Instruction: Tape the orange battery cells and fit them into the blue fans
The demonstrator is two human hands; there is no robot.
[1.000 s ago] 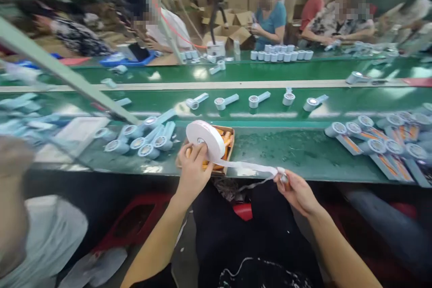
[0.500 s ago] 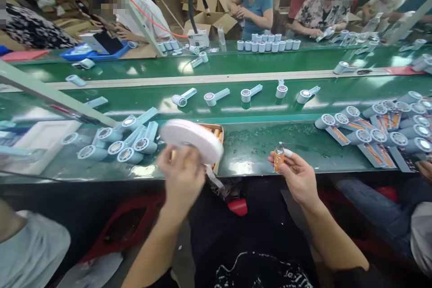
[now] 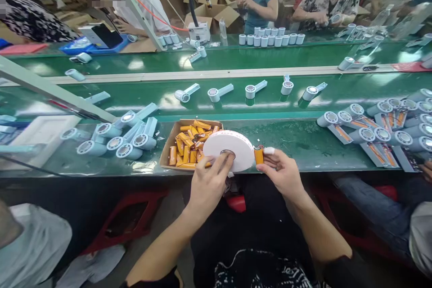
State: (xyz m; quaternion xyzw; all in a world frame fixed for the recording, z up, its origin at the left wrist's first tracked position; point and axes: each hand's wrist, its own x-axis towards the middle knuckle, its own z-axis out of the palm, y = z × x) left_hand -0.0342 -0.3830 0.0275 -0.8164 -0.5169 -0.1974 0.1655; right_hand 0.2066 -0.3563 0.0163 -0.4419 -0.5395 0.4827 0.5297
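My left hand holds a large white tape roll by its core, with fingers in the central hole. Between the thumb and fingers of my right hand is an orange battery, upright, close against the roll's right edge. White wrapping covers one fingertip of that hand. Behind and left of the roll, a cardboard box holds several orange batteries; the roll hides its right part.
Pale blue fan-like units lie piled at left and right on the bench. Several more sit on the green belt. A slanted metal post stands left. People work across the line; others sit beside me.
The tape roll has moved right and down in my left hand, uncovering the battery box. My right hand has brought the battery left, up to the roll.
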